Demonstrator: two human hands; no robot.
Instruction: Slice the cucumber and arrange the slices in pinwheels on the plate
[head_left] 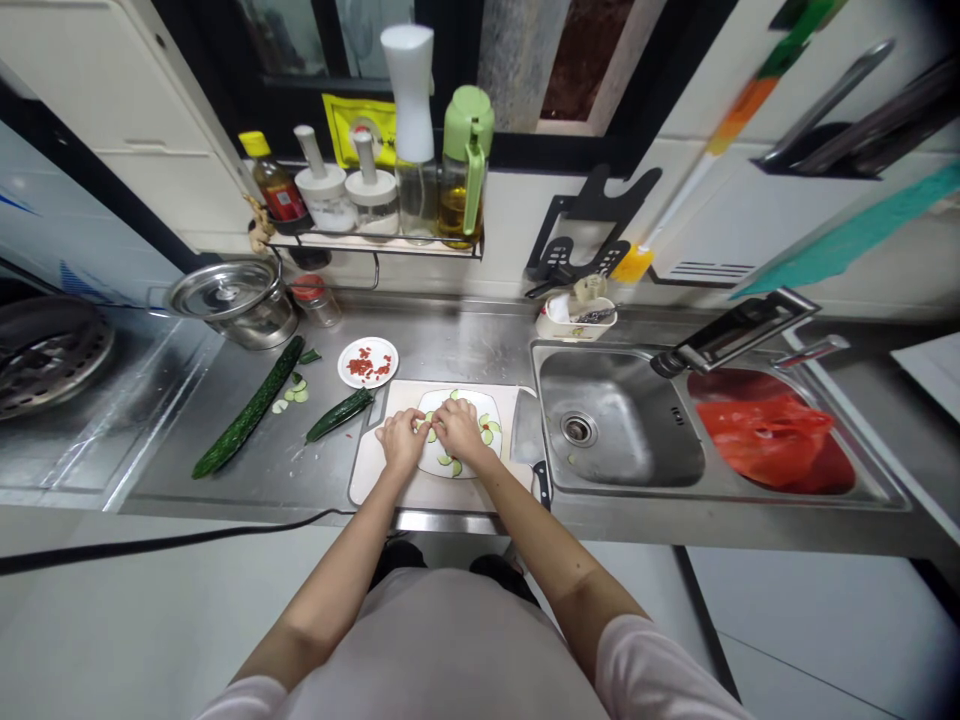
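A white plate (pixel 491 402) rests on a light cutting board (pixel 367 480), with thin cucumber slices (pixel 489 430) set in flower-like groups, one with a red centre. Over the plate's left part, my left hand (pixel 403 438) and my right hand (pixel 459 430) come together, fingertips pinched at cucumber slices; their exact grip is partly hidden. A knife (pixel 531 430) lies along the board's right side, black handle toward me. Behind the board sits a small white dish (pixel 345 365) of red pieces. Left of the board lies a cut cucumber (pixel 339 415).
A long whole cucumber (pixel 251 405) and loose slices (pixel 296 391) lie further left, near a lidded steel pot (pixel 232 300). To the right is a double sink (pixel 622 420) with a red bag (pixel 772 440) in one basin. Bottles line a wall rack (pixel 375 243).
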